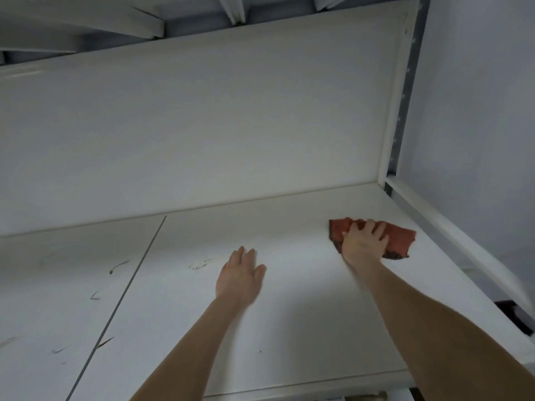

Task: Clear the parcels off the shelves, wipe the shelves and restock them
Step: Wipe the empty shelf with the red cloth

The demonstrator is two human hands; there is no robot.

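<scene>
White laminate shelf board (289, 314), flat, two panels meeting at a thin dark seam (136, 285); no parcels visible on it. Condition: grey scuff marks (199, 264) on both panels, mostly left of centre.

Rust-red woven cloth (402, 237), folded, dark underside showing at its near edge; lies flat on the shelf near the right rear corner, close to the white metal upright (393, 96).

Right hand (363, 240): palm down on the cloth, fingers spread and pressing it to the board, not clenched around it; arm fully extended from the lower right.

Left hand (240, 277): empty, open, fingers together, flat on or just above the bare board near the middle; contact cannot be told. Forearm reaches in from below.

Step in hand, as judged: wiping stage, with clearing done on this level and restocking not yet begun. Next move likely calls for sweeping the cloth leftward across the seam, with firmer pressure over the scuffs.
</scene>
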